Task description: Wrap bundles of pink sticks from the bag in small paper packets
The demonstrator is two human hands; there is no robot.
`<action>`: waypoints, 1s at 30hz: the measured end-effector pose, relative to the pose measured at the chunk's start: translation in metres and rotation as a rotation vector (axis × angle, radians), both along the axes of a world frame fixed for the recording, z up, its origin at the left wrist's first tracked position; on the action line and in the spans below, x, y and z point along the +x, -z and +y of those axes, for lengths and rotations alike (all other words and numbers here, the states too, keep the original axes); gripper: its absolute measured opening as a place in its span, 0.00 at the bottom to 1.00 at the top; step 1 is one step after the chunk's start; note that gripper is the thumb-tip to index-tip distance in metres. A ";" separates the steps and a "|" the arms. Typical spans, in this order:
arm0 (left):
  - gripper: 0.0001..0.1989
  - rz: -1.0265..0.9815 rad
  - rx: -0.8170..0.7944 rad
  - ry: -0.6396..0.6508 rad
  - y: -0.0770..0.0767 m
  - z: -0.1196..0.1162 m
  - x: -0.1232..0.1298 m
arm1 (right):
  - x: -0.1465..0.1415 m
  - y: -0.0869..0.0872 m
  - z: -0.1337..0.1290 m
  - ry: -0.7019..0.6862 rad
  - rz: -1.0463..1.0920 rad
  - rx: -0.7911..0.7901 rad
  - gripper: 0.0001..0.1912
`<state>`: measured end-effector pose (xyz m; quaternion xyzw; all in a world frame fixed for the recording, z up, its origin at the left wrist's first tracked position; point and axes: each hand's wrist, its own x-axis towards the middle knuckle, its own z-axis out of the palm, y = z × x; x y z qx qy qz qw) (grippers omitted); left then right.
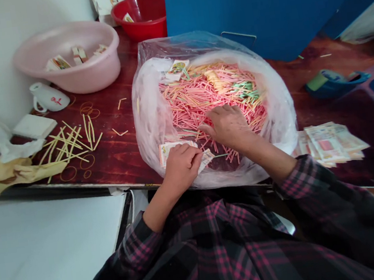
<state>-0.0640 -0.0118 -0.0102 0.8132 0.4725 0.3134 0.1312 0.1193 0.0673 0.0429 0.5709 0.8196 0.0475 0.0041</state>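
A clear plastic bag (149,117) stands open on the dark red table, full of short pink, yellow and green sticks (188,100). At its near left edge my left hand (183,162) is closed on a printed paper packet (206,158), with a green stick poking out to the right. Another printed paper (168,150) lies just behind that hand. Over the near middle of the pile, my right hand (228,123) rests on the sticks, its thumb out to the left and its other fingertips hidden. A printed packet (177,69) lies at the back left of the pile.
A pink basin (95,74) with small packets and a red basin (148,29) stand at the back. Left are a white mug (51,98), yellow sticks (66,144) and rubber bands. Printed papers (332,141) and a blue tape dispenser (335,86) lie right.
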 end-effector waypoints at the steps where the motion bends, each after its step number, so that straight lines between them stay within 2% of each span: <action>1: 0.12 0.006 0.007 0.001 0.000 0.000 0.000 | -0.005 -0.001 0.002 0.004 -0.016 0.000 0.27; 8: 0.13 0.062 0.009 -0.017 0.004 0.001 0.004 | -0.024 -0.001 0.014 0.092 -0.142 -0.165 0.20; 13: 0.13 0.105 -0.024 -0.018 0.004 0.001 0.005 | -0.025 -0.012 0.022 0.046 -0.189 -0.238 0.20; 17: 0.13 0.111 -0.037 -0.016 0.003 0.002 0.005 | -0.028 -0.020 0.029 0.030 -0.204 -0.295 0.25; 25: 0.13 0.123 -0.044 -0.020 0.003 0.002 0.004 | -0.006 -0.007 0.037 0.042 -0.090 -0.309 0.19; 30: 0.13 0.103 -0.026 -0.019 0.004 0.002 0.004 | -0.001 -0.014 0.039 -0.006 -0.098 -0.323 0.15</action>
